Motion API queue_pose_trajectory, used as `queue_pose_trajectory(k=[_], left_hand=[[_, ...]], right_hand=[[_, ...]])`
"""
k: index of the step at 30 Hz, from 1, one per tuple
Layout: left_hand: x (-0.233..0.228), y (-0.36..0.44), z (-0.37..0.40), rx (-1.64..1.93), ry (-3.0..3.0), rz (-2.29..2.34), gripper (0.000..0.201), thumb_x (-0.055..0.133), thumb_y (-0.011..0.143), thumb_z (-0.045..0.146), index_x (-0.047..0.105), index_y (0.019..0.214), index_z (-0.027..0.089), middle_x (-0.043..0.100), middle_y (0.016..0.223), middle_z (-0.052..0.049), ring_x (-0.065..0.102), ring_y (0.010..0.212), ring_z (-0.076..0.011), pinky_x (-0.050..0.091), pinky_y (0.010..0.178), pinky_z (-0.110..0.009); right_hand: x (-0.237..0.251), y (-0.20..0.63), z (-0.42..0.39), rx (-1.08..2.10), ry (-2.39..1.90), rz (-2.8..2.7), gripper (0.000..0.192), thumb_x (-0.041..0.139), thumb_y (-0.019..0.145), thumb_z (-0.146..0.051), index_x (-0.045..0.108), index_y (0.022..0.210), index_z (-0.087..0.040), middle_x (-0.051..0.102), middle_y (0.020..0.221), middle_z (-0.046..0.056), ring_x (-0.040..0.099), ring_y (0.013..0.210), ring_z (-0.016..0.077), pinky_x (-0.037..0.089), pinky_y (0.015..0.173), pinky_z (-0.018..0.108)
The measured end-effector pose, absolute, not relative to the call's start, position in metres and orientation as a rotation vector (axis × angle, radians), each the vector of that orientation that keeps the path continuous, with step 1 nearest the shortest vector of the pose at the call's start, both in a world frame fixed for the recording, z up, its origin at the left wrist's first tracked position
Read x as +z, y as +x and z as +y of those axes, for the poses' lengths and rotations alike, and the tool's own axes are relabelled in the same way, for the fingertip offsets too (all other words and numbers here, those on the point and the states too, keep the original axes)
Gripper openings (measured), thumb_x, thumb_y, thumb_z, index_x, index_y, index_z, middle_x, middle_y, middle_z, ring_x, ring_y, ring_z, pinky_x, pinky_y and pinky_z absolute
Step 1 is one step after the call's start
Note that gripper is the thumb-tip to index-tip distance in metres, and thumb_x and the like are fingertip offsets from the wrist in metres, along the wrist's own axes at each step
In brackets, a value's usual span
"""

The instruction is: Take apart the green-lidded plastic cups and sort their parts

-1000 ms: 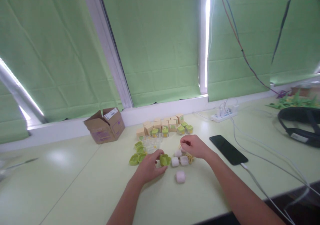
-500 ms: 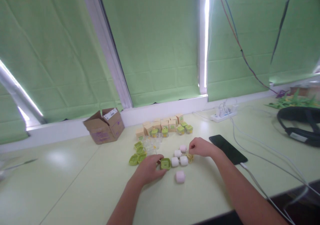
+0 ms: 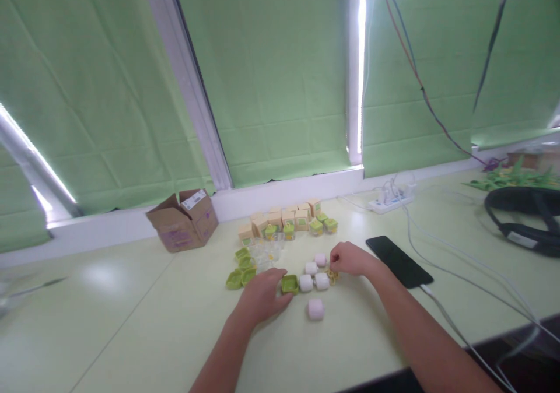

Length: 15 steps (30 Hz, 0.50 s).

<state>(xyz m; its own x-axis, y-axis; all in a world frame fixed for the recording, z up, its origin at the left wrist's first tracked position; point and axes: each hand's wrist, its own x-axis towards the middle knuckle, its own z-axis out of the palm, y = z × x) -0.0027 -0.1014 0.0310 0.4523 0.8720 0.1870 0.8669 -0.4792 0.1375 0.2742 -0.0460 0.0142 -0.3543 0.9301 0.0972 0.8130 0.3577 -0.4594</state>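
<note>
Both forearms bare up to bottom frame edge, no sleeves seen, no watch, bracelet or strap on either wrist. Left hand [image 3: 261,295] enters from approx 6 o'clock; no gloves, no ring visible, fingers too blurred to tell nails. Right hand [image 3: 349,259] enters from approx 5 o'clock, forearm long and bare; no glove, no ring visible. Nothing else of the body shows, no clothing in view.

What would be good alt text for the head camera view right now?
Two bare hands rest on a pale green table: the left hand touches a green tray, the right hand is closed over small yellow pieces beside four white cubes. Behind lie tan boxes, a cardboard box and a phone.
</note>
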Motion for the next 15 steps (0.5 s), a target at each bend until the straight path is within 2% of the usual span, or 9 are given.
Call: queue_pose_trajectory(k=[4,8,12,15], left_hand=[[0.029,-0.003,-0.101,0.380,2.662,1.574,0.045,0.057,0.076,0.039,0.055,0.116,0.020,0.062,0.112,-0.009,0.057,0.101,-0.0255,0.043,0.088,-0.035],[0.029,-0.002,-0.101,0.383,2.662,1.551,0.045,0.058,0.076,0.040,0.054,0.117,0.021,0.061,0.114,-0.009,0.057,0.102,-0.0253,0.043,0.088,-0.035],[0.032,0.001,-0.103,0.447,2.689,1.506,0.046,0.059,0.076,0.038,0.051,0.119,0.023,0.057,0.117,-0.007,0.056,0.103,-0.0239,0.042,0.088,-0.033],[0.037,0.004,-0.106,0.452,2.699,1.513,0.039,0.059,0.076,0.037,0.052,0.112,0.024,0.056,0.113,-0.006,0.057,0.097,-0.0221,0.043,0.083,-0.031]], right_hand=[[0.017,0.274,-0.047,0.438,-1.539,-2.280,0.017,0.057,0.069,-0.025,0.071,0.065,-0.016,0.067,0.060,0.004,0.055,0.054,0.0125,0.032,0.050,0.021],[0.022,0.275,-0.050,0.368,-1.538,-2.254,0.026,0.053,0.075,-0.031,0.070,0.063,-0.015,0.066,0.062,0.005,0.055,0.057,0.0135,0.031,0.052,0.022],[0.025,0.275,-0.051,0.323,-1.539,-2.215,0.029,0.051,0.078,-0.034,0.070,0.068,-0.015,0.067,0.067,0.006,0.055,0.061,0.0139,0.030,0.053,0.022],[0.026,0.272,-0.052,0.289,-1.523,-2.190,0.029,0.049,0.080,-0.035,0.070,0.073,-0.016,0.067,0.073,0.006,0.056,0.065,0.0140,0.031,0.055,0.022]])
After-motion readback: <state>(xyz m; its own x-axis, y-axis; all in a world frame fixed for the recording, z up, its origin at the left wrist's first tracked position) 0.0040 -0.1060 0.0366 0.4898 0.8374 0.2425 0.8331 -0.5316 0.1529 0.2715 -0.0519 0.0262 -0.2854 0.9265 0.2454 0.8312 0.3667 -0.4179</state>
